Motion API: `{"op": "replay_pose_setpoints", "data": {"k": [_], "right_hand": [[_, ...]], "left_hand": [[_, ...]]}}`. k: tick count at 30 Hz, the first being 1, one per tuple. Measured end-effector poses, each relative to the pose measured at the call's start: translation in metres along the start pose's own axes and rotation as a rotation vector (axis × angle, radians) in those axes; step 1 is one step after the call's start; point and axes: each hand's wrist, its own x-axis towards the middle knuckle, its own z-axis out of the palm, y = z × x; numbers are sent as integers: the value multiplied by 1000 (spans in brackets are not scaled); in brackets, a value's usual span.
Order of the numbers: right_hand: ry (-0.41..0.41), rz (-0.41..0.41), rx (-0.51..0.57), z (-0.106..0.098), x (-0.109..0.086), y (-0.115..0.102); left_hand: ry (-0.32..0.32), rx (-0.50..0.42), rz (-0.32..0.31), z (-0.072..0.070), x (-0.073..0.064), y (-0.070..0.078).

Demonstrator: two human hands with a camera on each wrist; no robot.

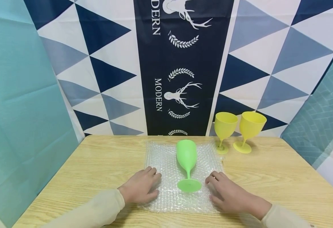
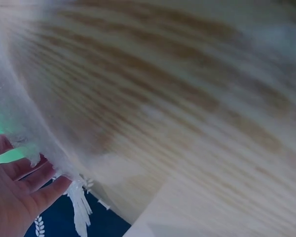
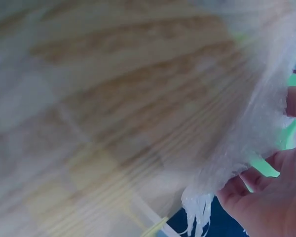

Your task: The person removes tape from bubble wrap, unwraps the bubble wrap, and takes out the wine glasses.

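Observation:
A green goblet lies on its side on a sheet of bubble wrap, its bowl toward the wall and its round foot toward me. At the sheet's left edge, my left hand rests with fingers loosely bent. My right hand touches the opposite edge, thumb and fingers apart. Neither hand touches the goblet. In the left wrist view, the fingers lie along the edge of the wrap. The right wrist view has the fingers against the plastic, with bits of green behind them.
Two yellow goblets, one on the left and one on the right, stand upright at the back right of the wooden table. A patterned cloth hangs behind the table's far edge. Teal sheets flank both sides.

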Motion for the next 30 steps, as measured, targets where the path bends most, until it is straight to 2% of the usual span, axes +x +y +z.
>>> {"op": "replay_pose_setpoints", "data": {"k": [10,17,24,30], "right_hand": [[43,-28,-56,2,0,-2],[46,-27,-39,0,1,-3],[-23,-23,13,-6,4,-1],[-81,-57,60,-12,6,4]], "left_hand": [[71,26,27,10,-3,0],[67,-27,6,10,-4,-1],[42,-70,-21,9,-4,-2],[45,-58,-32,11,-2,-1]]}}
